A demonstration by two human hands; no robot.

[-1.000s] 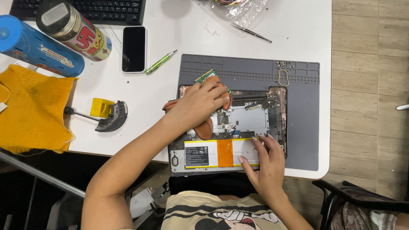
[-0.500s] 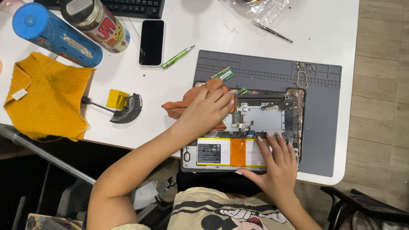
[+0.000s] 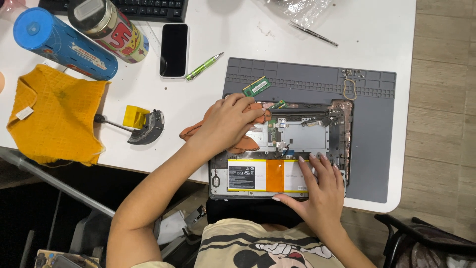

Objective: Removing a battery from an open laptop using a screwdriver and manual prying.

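Laptop base (image 3: pixel 302 136), opened, bottom cover off, lying on a grey work mat (image 3: pixel 377 144) at the near edge of a white table (image 3: pixel 238 54). Long axis runs left to right across the view; battery side faces the person, hinge side faces away. Its left upper part is hidden under the left hand and cloth; the near edge overhangs the person's lap.

Battery (image 3: pixel 258 174): flat, yellow-edged pack with an orange band, seated in the near bay of the base; its right end is covered by the right hand.

Left hand (image 3: pixel 228 121): fingers curled together, pressing an orange-brown cloth (image 3: pixel 198 130) onto the board area. Part of the cloth is hidden beneath the palm.

Right hand (image 3: pixel 320 191): flat on the near right corner, fingers slightly spread, tips on the battery's far edge.

On the mat: a green memory module (image 3: pixel 257 86) just beyond the base, tilted; a rubber band (image 3: pixel 350 89) near the far right trays. Whatever small parts sit in the mat's trays are too small to tell.

Further out on the table: green pen (image 3: pixel 204 66), dark-screened phone (image 3: pixel 174 50), tweezers (image 3: pixel 313 34), yellow-and-black tool (image 3: pixel 141 123), yellow cloth (image 3: pixel 54 115), blue tube (image 3: pixel 64 43), lidded printed canister (image 3: pixel 110 27); keyboard (image 3: pixel 148 7) and clear bag (image 3: pixel 302 9) cut off at the top.
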